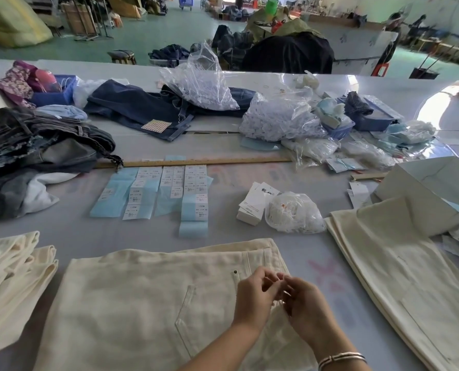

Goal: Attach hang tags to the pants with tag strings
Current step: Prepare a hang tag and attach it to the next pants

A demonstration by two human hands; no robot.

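Cream pants (142, 298) lie folded flat in front of me, back pocket up, waistband to the right. Over the waistband my left hand (255, 295) and my right hand (307, 306) meet, fingers curled, pinching something thin and white between the fingertips; it looks like a tag string, too small to be sure. A stack of white hang tags (255, 203) sits beyond, next to a clear bag of white tag strings (292, 212).
More cream pants lie at the right (400, 269) and in a stack at the left (11, 271). Sticker sheets (166, 191) lie mid-table before a wooden ruler (196, 162). Dark jeans (35, 145), plastic bags (274, 116) and a white box (432, 183) crowd the far side.
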